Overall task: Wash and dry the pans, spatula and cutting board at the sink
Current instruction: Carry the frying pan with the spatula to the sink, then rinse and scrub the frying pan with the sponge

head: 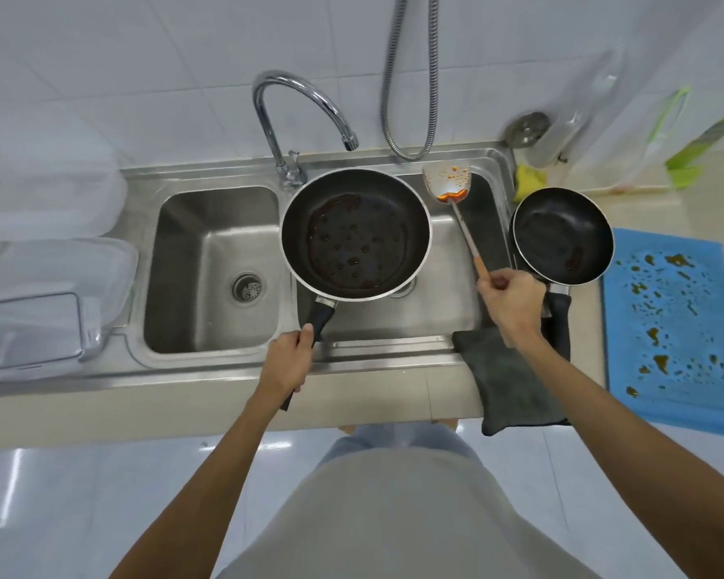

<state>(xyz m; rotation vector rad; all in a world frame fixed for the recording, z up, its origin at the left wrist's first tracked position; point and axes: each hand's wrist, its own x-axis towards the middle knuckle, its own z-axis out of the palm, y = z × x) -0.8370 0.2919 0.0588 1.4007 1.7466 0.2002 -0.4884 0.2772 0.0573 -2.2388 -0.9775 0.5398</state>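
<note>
Two hands at the sink, one on a dirty pan, one on the spatula.

The left hand has its fingers curled round the black handle of the large pan, which is over the right basin and spotted with brown sauce inside; the right hand pinches the handle end of the spatula, whose orange-smeared blade points at the basin's far right corner; the small pan sits at the sink's right edge, its handle over a dark grey cloth draped over the desk's front edge; the blue cutting board lies flat on the desk at the far right, spattered brown; a yellow sponge lies behind the small pan.
</note>
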